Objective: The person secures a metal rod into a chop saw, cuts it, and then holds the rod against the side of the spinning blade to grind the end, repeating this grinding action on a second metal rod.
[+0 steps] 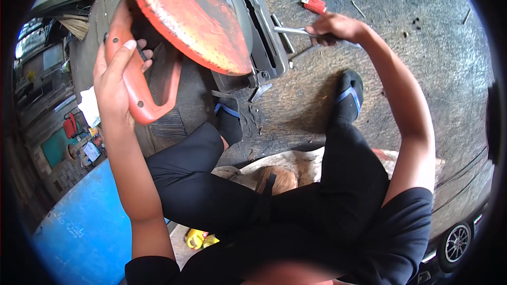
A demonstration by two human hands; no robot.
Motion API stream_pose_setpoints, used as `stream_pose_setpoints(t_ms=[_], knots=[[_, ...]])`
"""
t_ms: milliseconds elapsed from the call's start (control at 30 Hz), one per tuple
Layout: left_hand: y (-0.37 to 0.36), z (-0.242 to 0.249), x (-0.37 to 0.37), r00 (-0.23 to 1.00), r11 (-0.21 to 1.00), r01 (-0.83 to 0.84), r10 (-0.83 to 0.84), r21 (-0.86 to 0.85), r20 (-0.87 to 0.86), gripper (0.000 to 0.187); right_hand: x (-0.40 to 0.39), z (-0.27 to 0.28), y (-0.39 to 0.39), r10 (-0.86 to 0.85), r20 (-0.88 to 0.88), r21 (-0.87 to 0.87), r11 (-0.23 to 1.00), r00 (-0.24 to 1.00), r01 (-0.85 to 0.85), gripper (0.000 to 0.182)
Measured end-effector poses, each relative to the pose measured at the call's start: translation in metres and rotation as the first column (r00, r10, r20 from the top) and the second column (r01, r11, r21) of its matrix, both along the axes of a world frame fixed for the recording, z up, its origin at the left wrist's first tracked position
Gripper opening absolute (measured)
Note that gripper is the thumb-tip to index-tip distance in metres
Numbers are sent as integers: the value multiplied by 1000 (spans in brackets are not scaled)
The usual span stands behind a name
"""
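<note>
A cut-off saw with an orange blade guard (pixel 190 18) and a grey base (pixel 272 47) stands at the top centre. My left hand (pixel 119 71) is wrapped round its orange handle (pixel 140 87), thumb on top and fingertips showing on the far side. To the right of the base, my right hand (pixel 335 27) is closed on a metal rod (pixel 290 30), which points left towards the base. Just above my right hand lies a small red-and-white packet (pixel 314 4). The saw's disc is partly hidden by the guard.
Small metal rods (pixel 358 9) and bits lie on the ground. My feet in dark socks and blue-strapped sandals (pixel 348 97) are below the saw. A blue panel (pixel 84 227) is at the lower left, a car wheel (pixel 457 243) at the lower right.
</note>
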State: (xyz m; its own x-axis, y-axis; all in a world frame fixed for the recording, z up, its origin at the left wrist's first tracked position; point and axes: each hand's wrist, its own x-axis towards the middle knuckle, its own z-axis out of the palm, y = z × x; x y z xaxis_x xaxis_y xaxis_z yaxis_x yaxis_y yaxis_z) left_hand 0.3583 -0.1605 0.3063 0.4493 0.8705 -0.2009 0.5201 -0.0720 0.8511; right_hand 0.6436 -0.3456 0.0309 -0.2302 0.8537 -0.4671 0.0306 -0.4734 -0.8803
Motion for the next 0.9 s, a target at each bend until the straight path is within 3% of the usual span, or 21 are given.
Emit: stream_pose_setpoints(t_ms=[67,100,200,367,533,600,633,667,733,800,867,900], knots=[[-4,1,2,1000,1000,-23,23,3,20,40,-1,13,-13,-55,-107,-16,998,993,54,51],[-6,2,4,999,999,-41,41,12,-6,40,-2,13,-14,-84,-287,-26,996,954,80,53],[-5,2,2,998,998,-61,61,11,8,38,-1,19,-13,-62,-505,-45,998,861,45,49],[-7,4,4,998,998,-56,56,1,-1,41,-9,31,-1,-18,-673,-1,1000,740,23,48],[-6,4,4,999,999,-43,43,-9,10,42,-20,38,9,-43,-735,3,998,676,67,42],[-6,4,4,999,999,-43,43,-6,10,42,-26,42,12,-249,-708,-99,962,661,256,37],[-6,3,4,999,999,-41,41,1,13,42,-23,32,14,-234,-793,-113,964,563,241,29],[-6,3,4,999,999,-41,41,-2,15,42,-24,30,15,-237,-791,-116,963,564,242,29],[-5,3,3,999,1000,-31,31,0,8,41,-30,31,20,-535,-572,-121,805,622,581,25],[-4,2,1,1000,1000,-27,27,-4,11,42,-28,26,21,-629,-465,-124,743,623,657,27],[-3,2,1,1000,1000,-21,21,-8,14,42,-24,12,21,-772,-464,-248,584,435,773,23],[-3,2,1,1000,1000,-23,23,-10,7,42,-21,11,21,-799,-499,-314,528,336,789,33]])
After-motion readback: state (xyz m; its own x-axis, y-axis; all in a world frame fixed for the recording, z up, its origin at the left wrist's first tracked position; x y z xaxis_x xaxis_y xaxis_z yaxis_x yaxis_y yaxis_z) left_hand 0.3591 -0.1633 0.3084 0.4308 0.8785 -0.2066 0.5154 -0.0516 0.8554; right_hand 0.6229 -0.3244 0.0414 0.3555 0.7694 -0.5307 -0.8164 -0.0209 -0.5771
